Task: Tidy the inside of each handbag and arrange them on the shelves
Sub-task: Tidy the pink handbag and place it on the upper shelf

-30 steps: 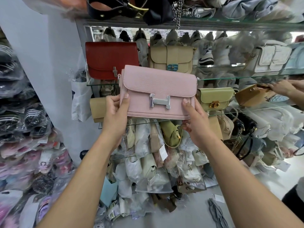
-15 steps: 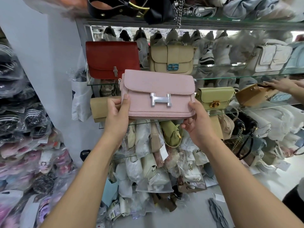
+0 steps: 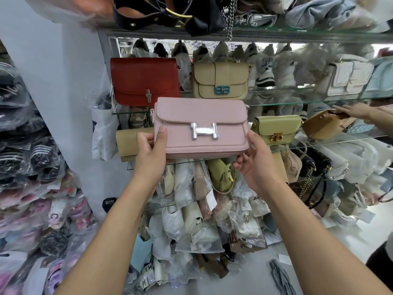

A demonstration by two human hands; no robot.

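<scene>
A pink handbag (image 3: pixel 202 122) with a silver H clasp is upright at the front edge of a glass shelf (image 3: pixel 319 145), flap closed. My left hand (image 3: pixel 152 150) grips its lower left corner, thumb on the front. My right hand (image 3: pixel 254 158) holds its lower right corner, thumb up the side and fingers curled under the base. On the same shelf a tan bag (image 3: pixel 129 143) lies to the left and a green bag (image 3: pixel 277 128) with a gold clasp stands to the right.
A red bag (image 3: pixel 144 80) and a beige bag (image 3: pixel 221 80) stand on the shelf above. Another person's hand (image 3: pixel 357 110) holds a brown bag (image 3: pixel 324 124) at the right. Wrapped bags crowd the lower shelves and floor; packaged goods are stacked at the left.
The pink bag has moved down and away from me toward the shelf edge, between the tan and green bags, with both hands still on its lower corners.
</scene>
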